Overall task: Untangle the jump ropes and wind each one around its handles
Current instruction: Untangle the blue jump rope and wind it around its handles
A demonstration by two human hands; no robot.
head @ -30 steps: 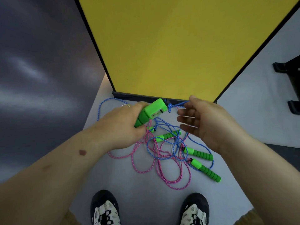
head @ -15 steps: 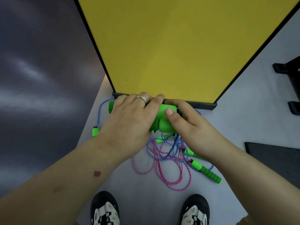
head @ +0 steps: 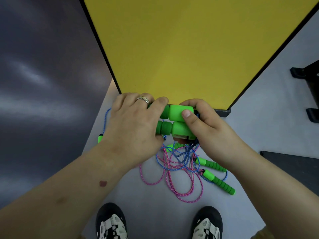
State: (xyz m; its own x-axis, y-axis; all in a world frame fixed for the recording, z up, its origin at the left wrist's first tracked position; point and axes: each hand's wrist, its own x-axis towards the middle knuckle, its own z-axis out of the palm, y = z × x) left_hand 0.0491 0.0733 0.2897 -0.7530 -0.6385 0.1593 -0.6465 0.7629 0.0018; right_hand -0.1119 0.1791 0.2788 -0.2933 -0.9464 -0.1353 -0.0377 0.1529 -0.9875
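Observation:
Two green jump-rope handles (head: 174, 122) lie side by side, held up in front of me. My left hand (head: 133, 128) grips their foam ends from the left. My right hand (head: 205, 128) grips their smooth plastic ends, thumb on the upper one. Blue rope (head: 181, 155) hangs from the handles into a tangle with pink rope (head: 172, 185) on the grey floor (head: 155, 204). Two more green handles (head: 219, 182) lie at the tangle's right side. A further green piece (head: 100, 138) shows left of my left wrist on a blue strand.
A yellow board (head: 189, 49) with a black frame stands just behind my hands. Both my shoes (head: 112, 223) are at the bottom edge. A dark mat (head: 293, 163) lies on the right, black furniture feet (head: 309, 94) further right, and a dark wall on the left.
A second ago my left hand held one handle alone and my right hand was open at the blue rope. Both hands have since come together on two handles held side by side.

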